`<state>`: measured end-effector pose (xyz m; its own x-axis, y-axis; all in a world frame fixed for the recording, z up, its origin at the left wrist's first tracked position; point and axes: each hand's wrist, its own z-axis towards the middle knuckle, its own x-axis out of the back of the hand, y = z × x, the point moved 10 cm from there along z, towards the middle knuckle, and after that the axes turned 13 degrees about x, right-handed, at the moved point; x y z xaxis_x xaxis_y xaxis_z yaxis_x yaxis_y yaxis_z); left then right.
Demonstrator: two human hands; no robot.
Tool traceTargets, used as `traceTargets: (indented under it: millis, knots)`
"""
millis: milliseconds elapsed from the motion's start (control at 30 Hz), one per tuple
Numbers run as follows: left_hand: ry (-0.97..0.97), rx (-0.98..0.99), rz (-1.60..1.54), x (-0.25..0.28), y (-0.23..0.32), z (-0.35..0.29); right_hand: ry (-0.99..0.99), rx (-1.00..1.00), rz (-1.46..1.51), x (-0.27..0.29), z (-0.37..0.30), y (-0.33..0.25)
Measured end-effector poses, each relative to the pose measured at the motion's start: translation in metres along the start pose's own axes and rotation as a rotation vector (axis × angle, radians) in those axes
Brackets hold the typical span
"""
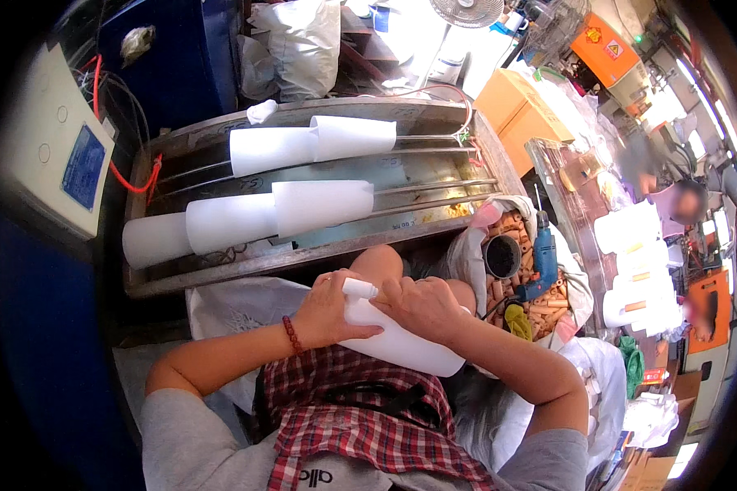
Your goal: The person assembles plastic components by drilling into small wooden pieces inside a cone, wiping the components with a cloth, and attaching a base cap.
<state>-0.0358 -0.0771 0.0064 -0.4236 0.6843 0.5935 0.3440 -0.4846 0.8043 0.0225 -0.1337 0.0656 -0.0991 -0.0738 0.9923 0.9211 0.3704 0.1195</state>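
A white tapered plastic piece, shaped like a bottle with a narrow spout (409,343), lies across my lap. My left hand (329,311) is wrapped round its narrow end, the thumb stretched along the body and the spout showing by the fingers. Just right of the spout, my right hand (422,306) is closed with its fingertips pinched together. Whatever is between those fingertips is too small or hidden to make out. The right wrist rests over the white body. A red-and-white checked apron (360,413) covers my lap below the piece.
Ahead stands a shallow metal-edged trough (205,274) with white plastic sleeves (231,222) nested on rods. To the right, a sack of brownish short tubes (549,315) holds a blue power drill (542,260) and a dark cup (502,256). A beige control box (49,139) stands left.
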Motion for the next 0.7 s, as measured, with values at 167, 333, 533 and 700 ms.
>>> traceTargets:
  millis: [167,333,533,700]
  knots:
    - [0.060,-0.100,-0.066,-0.003,-0.002,-0.012,-0.309,-0.110,0.778,-0.031,-0.001,0.005]
    - [0.115,-0.175,-0.103,-0.004,-0.007,-0.017,-0.321,-0.175,0.956,-0.028,0.003,0.000]
    - [0.044,-0.095,-0.114,-0.007,-0.007,-0.007,-0.132,-0.070,0.164,-0.019,0.000,-0.009]
    - [0.090,-0.156,-0.071,-0.007,-0.005,-0.014,-0.269,-0.174,0.621,-0.031,0.004,0.002]
